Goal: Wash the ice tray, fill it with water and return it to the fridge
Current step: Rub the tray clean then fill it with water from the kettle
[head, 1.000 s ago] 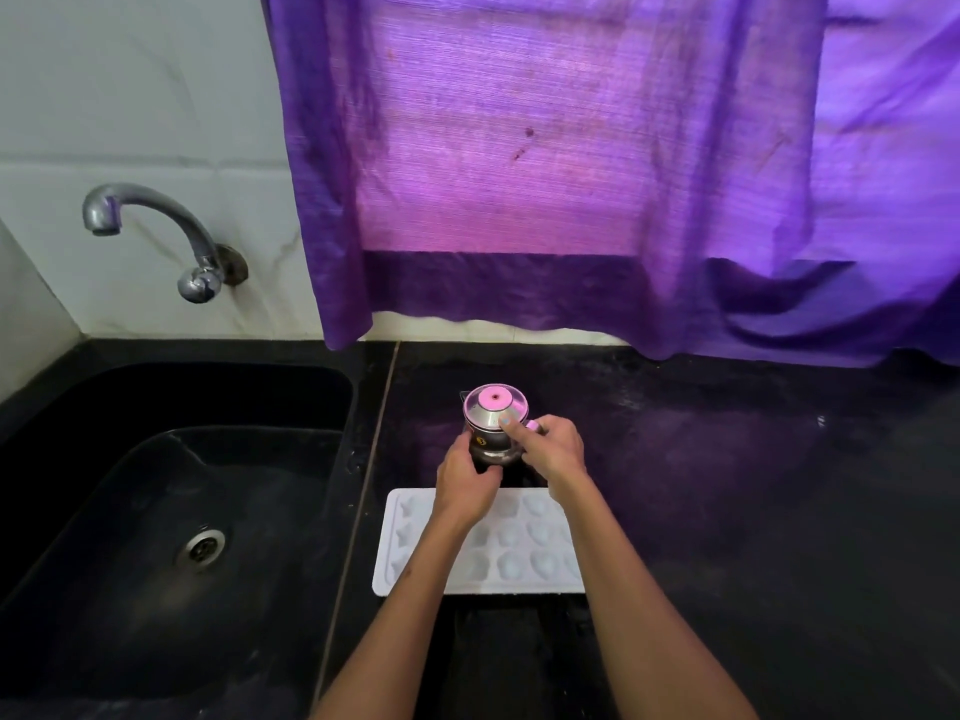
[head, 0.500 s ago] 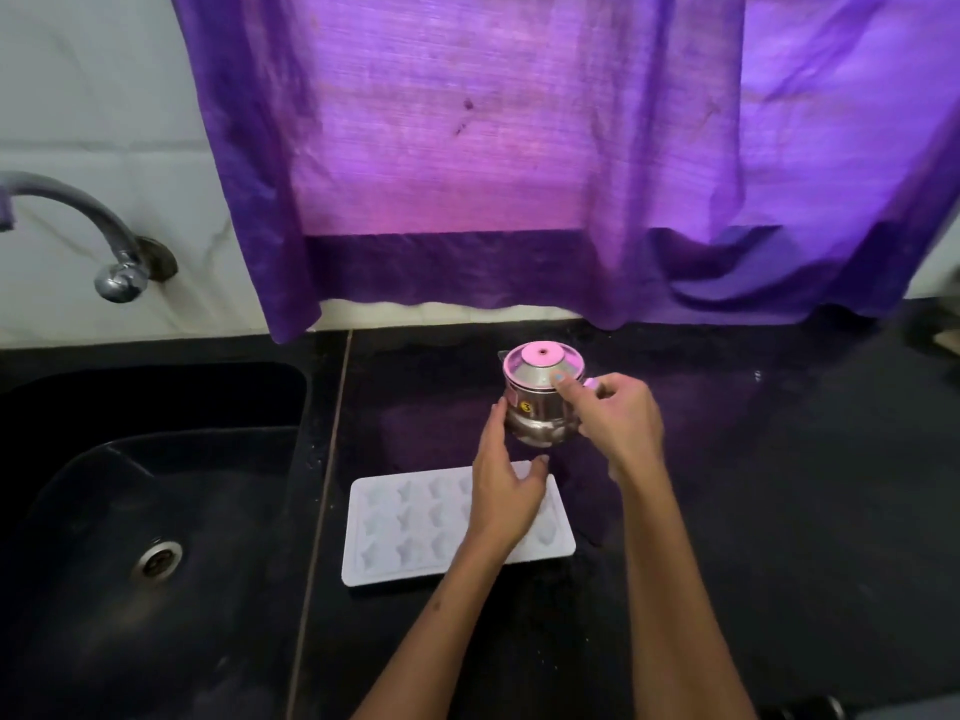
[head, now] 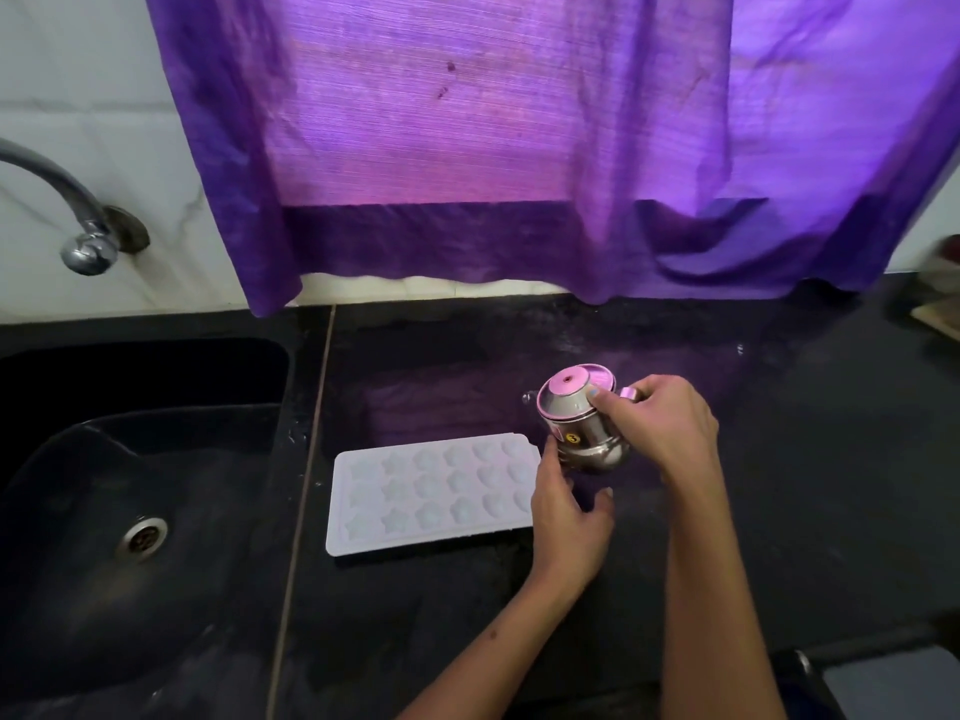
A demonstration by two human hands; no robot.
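A white ice tray (head: 431, 493) with star-shaped wells lies flat on the black counter (head: 779, 459), just right of the sink. A small steel pot (head: 576, 423) with a lid is tilted toward the tray, above its right end. My right hand (head: 660, 428) grips the pot by its handle, one finger on the lid. My left hand (head: 569, 517) is under the pot with fingers relaxed, its fingertips touching the pot's base beside the tray's right end.
A black sink (head: 135, 485) with a steel drain (head: 143, 537) lies at the left, a chrome tap (head: 78, 220) on the wall above it. A purple curtain (head: 519, 148) hangs behind the counter. Some objects sit at the far right edge (head: 940, 304).
The pot has moved right, off the tray's far side to its right end, and is tilted. My left hand has slid from the pot's side to below it.
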